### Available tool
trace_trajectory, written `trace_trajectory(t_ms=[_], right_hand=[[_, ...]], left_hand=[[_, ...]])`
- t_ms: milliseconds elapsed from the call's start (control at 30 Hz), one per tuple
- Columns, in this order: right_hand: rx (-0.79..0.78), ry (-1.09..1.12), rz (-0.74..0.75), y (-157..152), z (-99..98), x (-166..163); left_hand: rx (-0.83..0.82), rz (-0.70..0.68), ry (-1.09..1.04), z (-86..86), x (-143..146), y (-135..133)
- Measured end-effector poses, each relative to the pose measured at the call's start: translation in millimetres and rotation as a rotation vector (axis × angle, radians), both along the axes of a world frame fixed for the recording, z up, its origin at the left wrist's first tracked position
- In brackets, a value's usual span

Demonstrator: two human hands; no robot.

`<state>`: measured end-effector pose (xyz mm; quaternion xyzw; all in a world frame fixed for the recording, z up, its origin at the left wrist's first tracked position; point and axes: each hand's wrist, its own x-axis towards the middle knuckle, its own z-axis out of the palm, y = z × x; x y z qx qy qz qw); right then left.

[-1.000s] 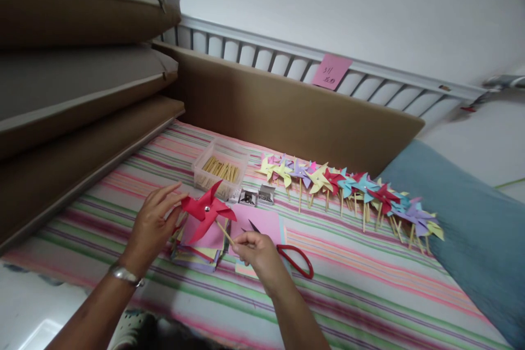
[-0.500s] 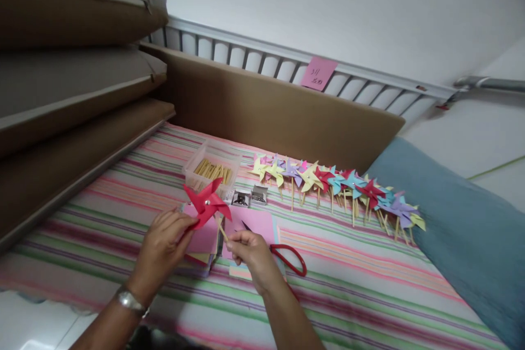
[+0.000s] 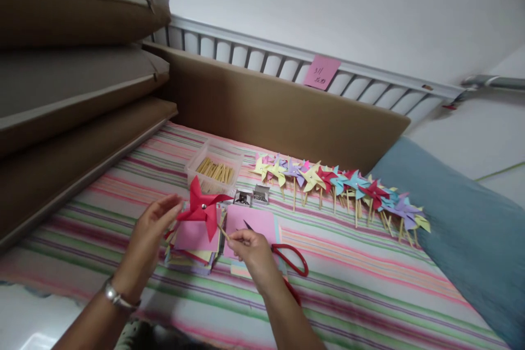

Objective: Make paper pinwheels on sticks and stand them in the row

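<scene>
A red paper pinwheel (image 3: 204,206) is held up over the paper stacks, its wooden stick pinched low down by my right hand (image 3: 248,249). Beside the pinwheel's left blade, my left hand (image 3: 153,224) has its fingers apart and holds nothing; whether a fingertip brushes the blade I cannot tell. Under the pinwheel lies a stack of coloured paper squares (image 3: 192,238), pink on top. Another pink sheet (image 3: 254,224) lies to its right, partly behind my right hand. Red-handled scissors (image 3: 301,262) rest on that side, their blades partly covered by the hand.
A clear plastic box (image 3: 213,147) with wooden sticks stands behind the stack. Two small open boxes (image 3: 261,194) hold metal bits. A row of finished pinwheels (image 3: 311,178) lies on the striped cloth (image 3: 369,295). Cushioned brown slabs (image 3: 82,82) rise at left; a brown board (image 3: 266,104) stands behind.
My left hand has drawn back to the left and its fingers have opened away from the pinwheel. The red blades have turned. My right hand keeps hold of the stick.
</scene>
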<state>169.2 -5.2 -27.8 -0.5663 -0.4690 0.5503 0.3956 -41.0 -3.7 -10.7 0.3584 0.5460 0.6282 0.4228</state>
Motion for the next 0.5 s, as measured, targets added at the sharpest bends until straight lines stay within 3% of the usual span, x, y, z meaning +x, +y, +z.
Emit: trace_trajectory(t_ms=[200,500], right_hand=[[0.232,-0.148,0.045,-4.4,2.1,-1.2],[0.289,-0.19,0.064,-4.0,2.4,-1.8]], left_hand=[[-0.117,-0.369,-0.076,4.8,-11.8,4.5],[-0.199,-0.325,-0.056,-1.8,-15.4,4.8]])
